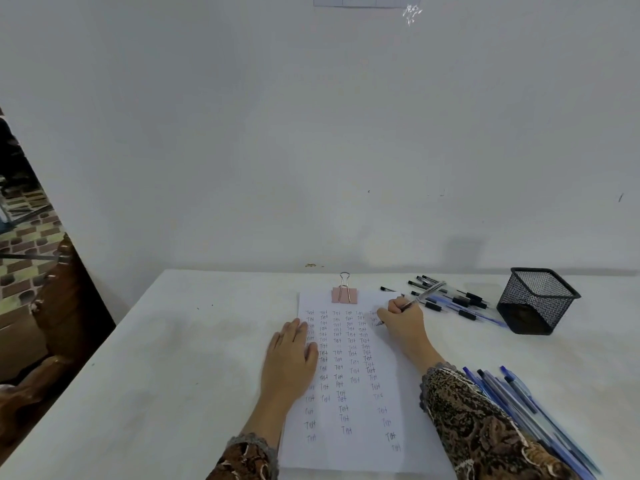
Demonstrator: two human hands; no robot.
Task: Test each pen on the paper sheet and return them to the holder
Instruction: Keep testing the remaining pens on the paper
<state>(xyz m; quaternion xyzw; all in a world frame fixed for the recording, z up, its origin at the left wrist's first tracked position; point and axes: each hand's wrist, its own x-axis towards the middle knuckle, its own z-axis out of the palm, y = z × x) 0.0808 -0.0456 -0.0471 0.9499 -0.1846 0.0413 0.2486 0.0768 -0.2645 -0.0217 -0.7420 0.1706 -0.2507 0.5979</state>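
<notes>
A white paper sheet [349, 455] covered in rows of the handwritten word "Test" lies on the white table, held at its top by a pink binder clip [344, 294]. My left hand [292, 355] rests flat on the sheet's left edge, fingers spread. My right hand [403, 322] grips a clear pen [427, 292] with its tip touching the sheet's upper right area. A black mesh holder [536, 299] stands at the right, looking empty. Several black-capped pens [457, 301] lie between my right hand and the holder. Several blue pens [519, 407] lie beside my right sleeve.
The white table [173, 358] meets a plain white wall at its far edge. At the left, past the table's edge, stands dark carved wooden furniture [59, 306] over a patterned floor. Both of my sleeves are brown and patterned.
</notes>
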